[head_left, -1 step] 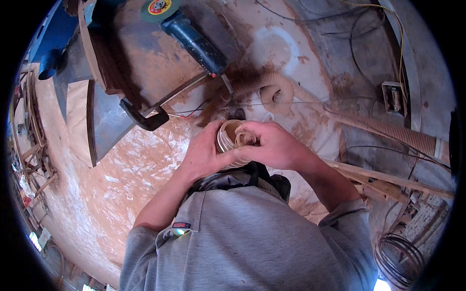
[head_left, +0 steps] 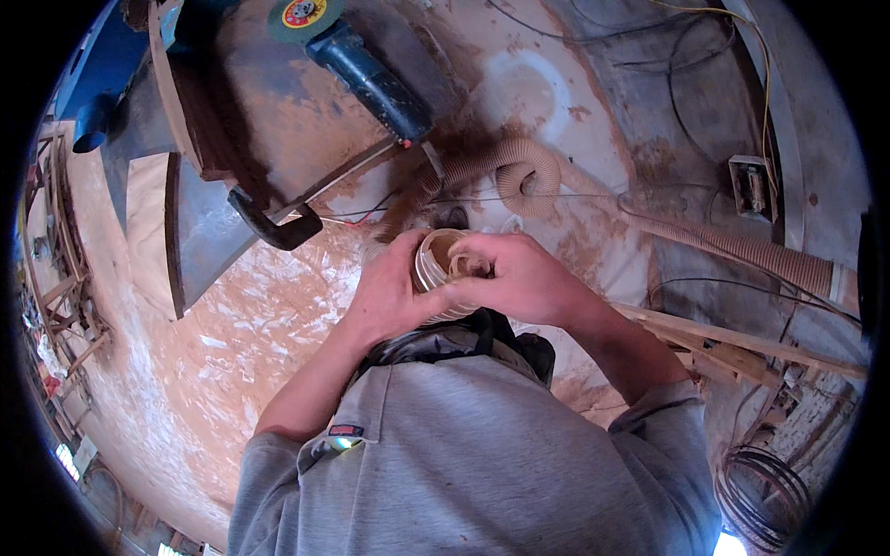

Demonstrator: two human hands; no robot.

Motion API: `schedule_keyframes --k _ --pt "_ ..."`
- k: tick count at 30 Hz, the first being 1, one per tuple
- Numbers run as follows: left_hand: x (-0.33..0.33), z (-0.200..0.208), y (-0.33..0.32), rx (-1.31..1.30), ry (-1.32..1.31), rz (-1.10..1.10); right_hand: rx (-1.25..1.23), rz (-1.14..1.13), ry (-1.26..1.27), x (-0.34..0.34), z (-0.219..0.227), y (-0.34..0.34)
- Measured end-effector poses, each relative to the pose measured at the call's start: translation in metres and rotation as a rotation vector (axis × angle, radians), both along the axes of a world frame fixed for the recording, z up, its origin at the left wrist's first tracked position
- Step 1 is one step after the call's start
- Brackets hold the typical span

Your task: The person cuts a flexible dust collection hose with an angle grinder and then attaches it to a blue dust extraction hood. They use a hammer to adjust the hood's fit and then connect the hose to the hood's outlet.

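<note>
In front of my waist I hold the open end of a pale ribbed hose [head_left: 429, 271], its round mouth facing up. My left hand [head_left: 385, 292] is wrapped round the hose's left side. My right hand [head_left: 524, 281] is closed at the right of the mouth. Its fingers pinch a crumpled brownish piece [head_left: 473, 265] at the rim. I cannot make out whether that piece is a torn part of the hose or something separate. The lower part of the hose is hidden by my hands and body.
An angle grinder [head_left: 371, 83] lies on the machine ahead, beside a metal clamp [head_left: 278, 227]. A long ribbed hose [head_left: 714, 233] crosses the dusty floor to the right. Wooden planks [head_left: 742, 343] and a coil of black cable [head_left: 765, 496] lie at the right.
</note>
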State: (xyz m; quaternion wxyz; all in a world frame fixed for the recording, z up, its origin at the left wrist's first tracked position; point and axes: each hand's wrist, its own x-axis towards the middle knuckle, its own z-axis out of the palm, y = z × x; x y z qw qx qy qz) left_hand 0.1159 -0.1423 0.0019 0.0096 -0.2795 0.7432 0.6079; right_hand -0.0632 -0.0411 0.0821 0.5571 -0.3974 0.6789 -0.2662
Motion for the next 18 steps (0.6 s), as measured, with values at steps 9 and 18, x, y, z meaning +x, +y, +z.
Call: schedule_keyframes --k 9,18 --pt "-0.005 0.004 0.004 -0.053 0.020 0.054 -0.122 -0.169 0.057 0.013 -0.027 0.009" --pt "0.002 -0.013 0.008 0.098 0.022 0.118 -0.170 -0.183 0.058 0.018 -0.036 0.006"
